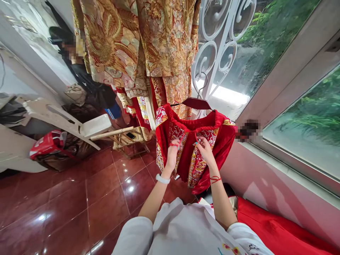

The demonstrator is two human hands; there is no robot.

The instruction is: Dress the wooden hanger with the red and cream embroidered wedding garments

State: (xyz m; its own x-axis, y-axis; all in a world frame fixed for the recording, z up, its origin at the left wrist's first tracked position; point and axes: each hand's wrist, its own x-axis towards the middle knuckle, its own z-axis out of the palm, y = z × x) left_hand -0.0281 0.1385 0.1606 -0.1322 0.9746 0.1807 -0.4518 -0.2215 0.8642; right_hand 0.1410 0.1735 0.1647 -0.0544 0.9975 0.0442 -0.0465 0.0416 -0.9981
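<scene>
A red embroidered jacket [220,141] hangs on a dark red hanger [195,103] hooked to the white scrolled window grille [220,46]. My left hand [172,153] is closed on the jacket's left front edge with its gold trim. My right hand [204,148] pinches the right front panel near the collar opening. Both hands meet at the middle of the jacket front. A white band sits on my left wrist and a red string on my right.
Gold and red embroidered robes [138,42] hang above left. A white plastic chair [79,124], a red bag [47,143] and a wooden stool [124,136] stand on the red tiled floor [79,198]. Red cloth [273,230] lies below the window wall.
</scene>
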